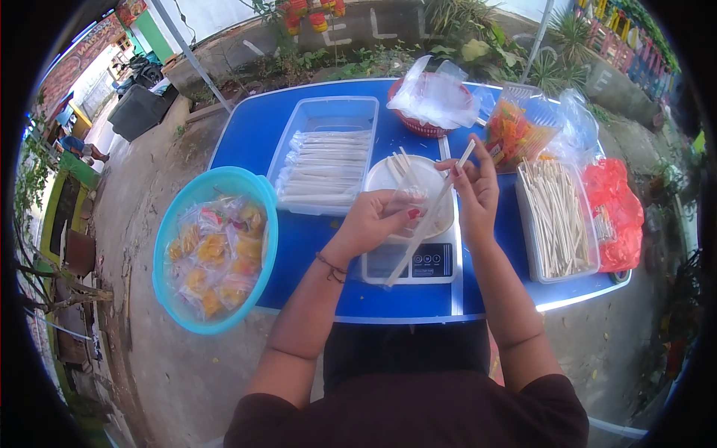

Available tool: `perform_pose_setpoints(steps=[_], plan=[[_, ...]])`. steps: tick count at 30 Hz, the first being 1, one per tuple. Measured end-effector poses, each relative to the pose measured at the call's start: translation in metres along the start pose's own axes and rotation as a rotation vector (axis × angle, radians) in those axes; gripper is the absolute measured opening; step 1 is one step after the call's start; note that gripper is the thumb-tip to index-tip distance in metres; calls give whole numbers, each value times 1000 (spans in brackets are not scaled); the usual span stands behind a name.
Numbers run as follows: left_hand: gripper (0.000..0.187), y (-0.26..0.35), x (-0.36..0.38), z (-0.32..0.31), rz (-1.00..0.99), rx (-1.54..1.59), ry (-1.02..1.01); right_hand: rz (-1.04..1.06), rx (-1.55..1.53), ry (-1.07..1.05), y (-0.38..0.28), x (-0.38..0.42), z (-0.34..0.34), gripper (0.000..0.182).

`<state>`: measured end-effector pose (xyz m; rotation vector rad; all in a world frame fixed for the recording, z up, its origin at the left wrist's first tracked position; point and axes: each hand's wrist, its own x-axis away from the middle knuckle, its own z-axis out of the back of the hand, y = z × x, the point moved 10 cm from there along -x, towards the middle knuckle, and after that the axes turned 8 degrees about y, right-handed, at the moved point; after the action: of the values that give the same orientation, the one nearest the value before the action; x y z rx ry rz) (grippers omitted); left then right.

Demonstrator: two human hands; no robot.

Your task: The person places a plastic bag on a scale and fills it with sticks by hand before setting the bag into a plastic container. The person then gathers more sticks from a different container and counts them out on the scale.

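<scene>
My right hand [476, 190] pinches a pale wooden stick [466, 154] near its top, fingers raised. Below the fingers, a long narrow clear plastic sleeve [413, 250] slants down to the left in line with the stick. My left hand [377, 222] is closed, thumb against fingers, with a bit of clear plastic [412, 196] at its fingertips. Both hands are above a white kitchen scale [373, 266] with a round white dish [379, 178] on top. A few more pale sticks [403, 160] stand out of the dish; their lower ends are hidden.
A clear box [299, 112] of plastic-wrapped sticks lies left, beside a turquoise basin [159, 257] of bagged orange food. On the right stand a box of loose sticks [554, 216], a red plastic bag [616, 209] and a bag of orange packets [515, 131]. A red basket [409, 119] stands behind.
</scene>
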<state>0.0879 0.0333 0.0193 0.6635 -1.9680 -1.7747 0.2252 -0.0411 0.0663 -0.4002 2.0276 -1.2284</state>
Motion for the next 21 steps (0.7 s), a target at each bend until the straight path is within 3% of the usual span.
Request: perform_pose_setpoints(steps=[8, 13, 17, 21], plan=[[28, 0, -1, 1, -17, -16, -19, 11, 132, -155, 9, -5, -2, 45], [28, 7, -1, 9, -58, 38, 46, 157, 259, -95, -13, 3, -13, 35], [28, 14, -2, 16, -100, 127, 141, 103, 230, -210, 0, 9, -17, 21], [24, 0, 0, 8, 28, -13, -24, 105, 150, -191, 4, 9, -13, 15]])
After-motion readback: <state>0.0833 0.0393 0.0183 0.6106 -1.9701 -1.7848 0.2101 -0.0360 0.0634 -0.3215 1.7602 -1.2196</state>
